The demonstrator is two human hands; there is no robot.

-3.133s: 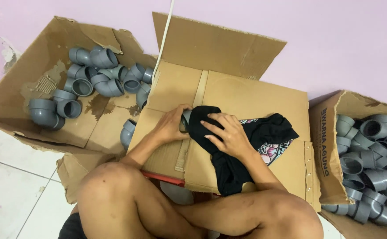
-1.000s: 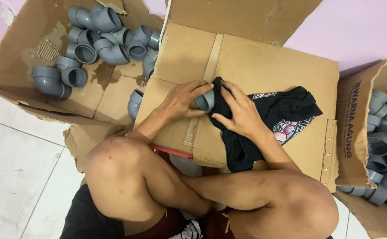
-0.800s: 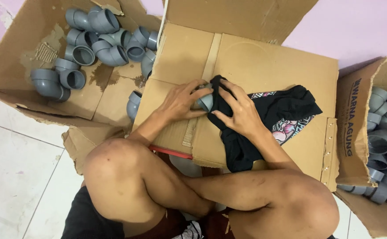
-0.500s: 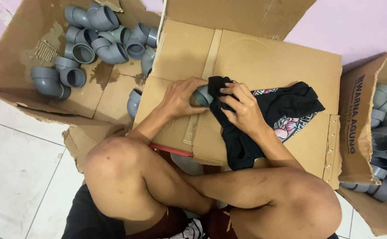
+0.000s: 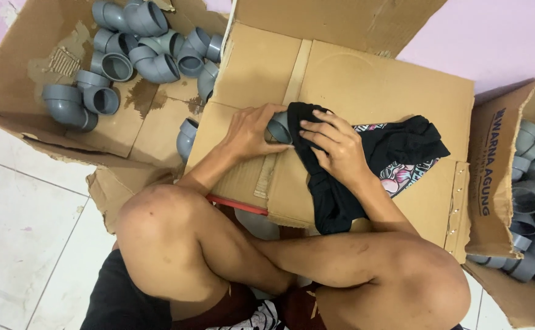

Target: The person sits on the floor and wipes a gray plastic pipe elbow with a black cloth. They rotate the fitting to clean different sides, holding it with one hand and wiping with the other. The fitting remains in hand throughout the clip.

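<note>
I sit cross-legged with a flattened cardboard box point(image 5: 365, 91) across my lap. My left hand point(image 5: 250, 131) grips a grey pipe elbow point(image 5: 279, 128) on the cardboard. Against that elbow, my right hand point(image 5: 334, 145) presses a black cloth point(image 5: 395, 153) with a pink printed patch; the cloth covers part of the fitting. The rest of the cloth trails right and down over the cardboard.
An open cardboard box point(image 5: 23, 73) at the upper left holds several grey pipe elbows point(image 5: 139, 49). Another box point(image 5: 493, 183) at the right is filled with more grey fittings point(image 5: 533, 201). One elbow point(image 5: 186, 137) lies beside the lap cardboard. White floor tiles point(image 5: 23, 226) are at lower left.
The camera has shifted slightly. Both hands stay on the elbow and cloth, with the right hand rubbing the cloth a little around the fitting.
</note>
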